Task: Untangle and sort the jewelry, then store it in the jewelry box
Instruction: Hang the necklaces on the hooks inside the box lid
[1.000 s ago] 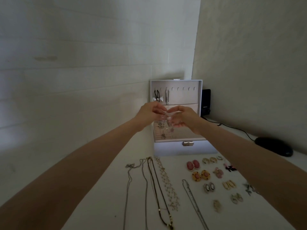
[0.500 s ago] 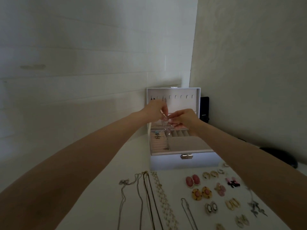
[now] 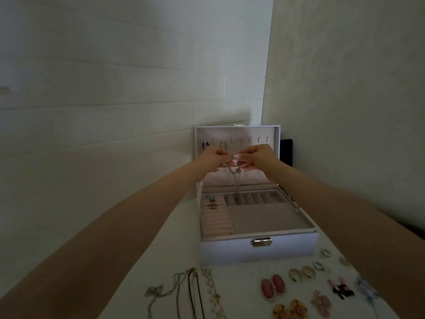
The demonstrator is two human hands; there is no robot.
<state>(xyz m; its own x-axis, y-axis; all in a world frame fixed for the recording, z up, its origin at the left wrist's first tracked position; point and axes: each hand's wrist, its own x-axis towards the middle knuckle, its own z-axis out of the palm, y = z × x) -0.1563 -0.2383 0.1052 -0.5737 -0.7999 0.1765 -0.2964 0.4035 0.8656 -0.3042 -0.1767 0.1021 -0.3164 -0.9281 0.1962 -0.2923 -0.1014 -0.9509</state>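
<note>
Pale panelled walls are meeting in a corner behind a white table (image 3: pixel 174 261), and a white jewelry box (image 3: pixel 257 252) is sitting on it near that corner, with a silver clasp (image 3: pixel 261 242) on its front wall. Its lid (image 3: pixel 272 134) is standing upright, showing a row of small hooks along the top; a dark cord (image 3: pixel 204 146) is hanging from a hook at the lid's 9 o'clock side.

Inside the tray, two rings (image 3: pixel 212 202) are sitting in the ribbed slots at 9 o'clock. A row of small cells is running along 12 o'clock, and one large flat compartment is filling the side toward 4 o'clock.

Both arms are reaching out in front of the lid. The left hand (image 3: pixel 215 157) and the right hand (image 3: pixel 258 157) are nearly touching, and each is pinching the top of a thin silver chain (image 3: pixel 235 178) between curled fingertips. The chain is dangling down toward the small cells.

At 6 o'clock of the box, several necklaces (image 3: pixel 195 293) are lying side by side. Toward 5 o'clock, earrings are lying in pairs: pink ovals (image 3: pixel 273 287), yellowish hoops (image 3: pixel 301 273) and a black-and-pink pair (image 3: pixel 342 290).
</note>
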